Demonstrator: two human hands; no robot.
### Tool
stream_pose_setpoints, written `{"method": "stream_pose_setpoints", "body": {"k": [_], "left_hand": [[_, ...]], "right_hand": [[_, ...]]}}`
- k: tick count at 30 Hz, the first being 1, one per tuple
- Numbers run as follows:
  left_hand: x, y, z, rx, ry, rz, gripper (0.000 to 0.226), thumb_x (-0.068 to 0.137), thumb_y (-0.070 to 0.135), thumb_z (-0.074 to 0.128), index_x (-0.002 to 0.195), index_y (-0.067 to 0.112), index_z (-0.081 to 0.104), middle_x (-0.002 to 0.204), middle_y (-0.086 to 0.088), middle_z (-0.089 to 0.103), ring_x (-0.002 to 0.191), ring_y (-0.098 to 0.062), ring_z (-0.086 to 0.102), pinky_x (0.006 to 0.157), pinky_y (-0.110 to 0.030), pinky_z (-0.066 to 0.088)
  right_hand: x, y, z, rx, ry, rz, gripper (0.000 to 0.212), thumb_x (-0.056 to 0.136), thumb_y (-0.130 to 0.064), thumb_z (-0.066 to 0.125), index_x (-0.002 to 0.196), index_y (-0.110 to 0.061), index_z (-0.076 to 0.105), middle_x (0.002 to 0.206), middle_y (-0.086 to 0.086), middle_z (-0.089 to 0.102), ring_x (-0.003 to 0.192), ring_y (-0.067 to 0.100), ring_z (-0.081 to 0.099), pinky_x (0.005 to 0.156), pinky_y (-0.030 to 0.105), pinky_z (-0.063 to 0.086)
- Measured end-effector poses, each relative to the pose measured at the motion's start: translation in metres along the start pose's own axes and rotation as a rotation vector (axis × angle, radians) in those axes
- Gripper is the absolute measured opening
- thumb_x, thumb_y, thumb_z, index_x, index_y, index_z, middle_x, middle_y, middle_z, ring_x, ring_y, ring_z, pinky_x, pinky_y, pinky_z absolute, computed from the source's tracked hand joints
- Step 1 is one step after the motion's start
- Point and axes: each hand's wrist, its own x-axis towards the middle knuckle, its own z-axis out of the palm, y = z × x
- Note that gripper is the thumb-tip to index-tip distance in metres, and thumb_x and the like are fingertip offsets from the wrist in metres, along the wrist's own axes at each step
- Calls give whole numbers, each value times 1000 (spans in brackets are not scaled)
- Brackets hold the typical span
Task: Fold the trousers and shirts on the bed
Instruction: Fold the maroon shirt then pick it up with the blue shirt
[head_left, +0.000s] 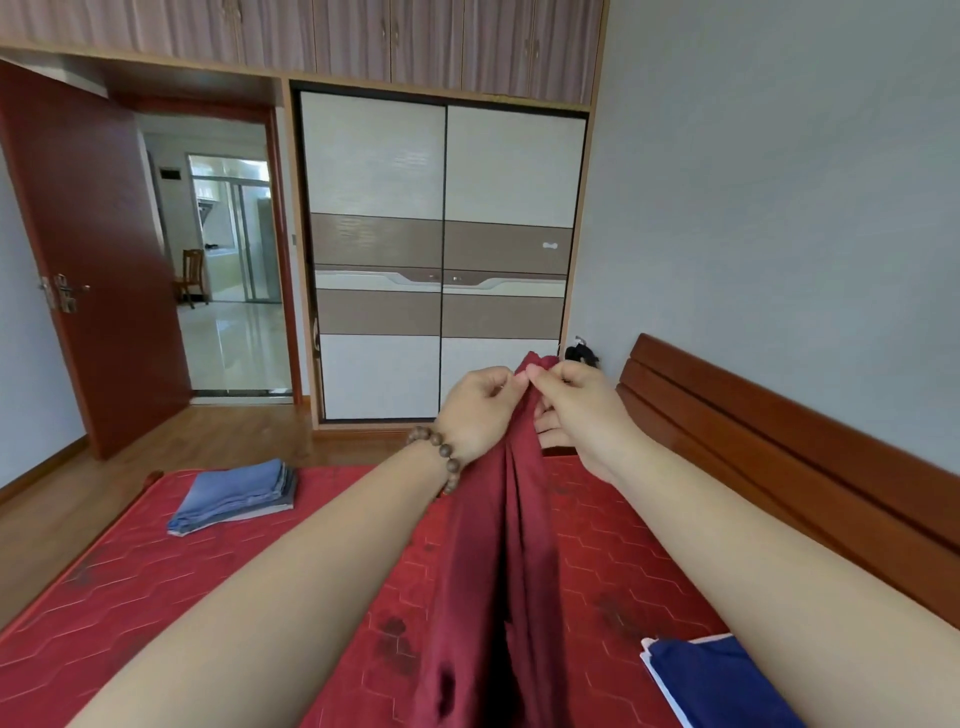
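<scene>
Your left hand (475, 405) and right hand (576, 410) are raised together in front of you, each pinching the top edge of the dark red garment (498, 545) between thumb and curled fingers (522, 378). The garment hangs bunched in long vertical folds down to the bed (130, 582) — its lower end is cut off by the frame edge, and you cannot tell whether it is a shirt or trousers. Your right forearm hides part of the folded navy garment (711, 680) at the lower right, which is also cut off by the frame. A stack of folded blue jeans (236, 493) lies near the far left corner of the bed, well apart from your hands. A bead bracelet (441, 452) circles your left wrist. No labels or writing can be read — a small dark object (582, 354) behind your right hand is too indistinct to identify.
</scene>
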Motion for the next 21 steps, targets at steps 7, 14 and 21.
{"method": "stream_pose_setpoints", "body": {"k": [7, 14, 21], "left_hand": [[-8, -6, -2, 71, -118, 90, 39, 80, 16, 76, 68, 17, 38, 61, 8, 27, 51, -4, 23, 51, -20, 22], [-4, -3, -9, -176, -263, 46, 23, 88, -6, 59, 75, 12, 57, 62, 14, 60, 62, 3, 54, 67, -14, 46], [-2, 4, -18, -237, -306, 56, 15, 87, -5, 61, 91, 10, 59, 72, 5, 69, 66, -6, 62, 67, -20, 52]], "right_hand": [[-1, -11, -21, -66, -238, 47, 31, 99, -28, 50, 90, -5, 68, 89, 17, 71, 78, 24, 69, 70, 35, 60], [14, -37, -59, -865, -228, -539, 42, 76, -31, 79, 115, -25, 66, 119, -1, 57, 111, 16, 52, 100, 35, 41], [26, -46, -54, -920, -511, -433, 23, 78, -25, 78, 77, -9, 62, 71, 0, 57, 66, 12, 49, 63, 30, 37]]}}
